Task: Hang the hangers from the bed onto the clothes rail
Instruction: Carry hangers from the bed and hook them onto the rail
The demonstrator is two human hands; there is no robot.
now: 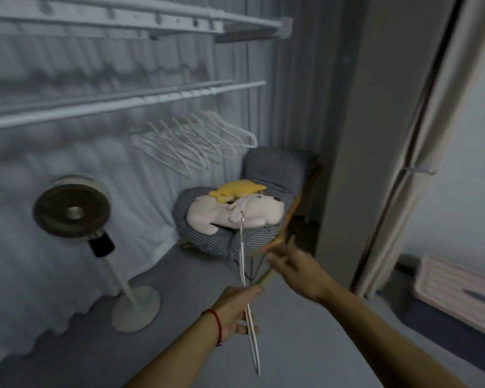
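My left hand (237, 310) grips a thin white wire hanger (242, 259), seen edge-on, its hook pointing up toward the chair. My right hand (293, 268) reaches forward beside it, fingers apart, holding nothing. A white clothes rail (118, 106) runs across the upper left. Several white hangers (196, 142) hang bunched near the rail's right end. The bed is outside the view.
A chair (275, 169) with striped cushions carries a pink plush toy (235, 214) and a yellow one (240, 190). A standing fan (72, 210) is at the left before white curtains. A beige curtain (375, 135) hangs at the right. A pink box (459, 284) sits lower right.
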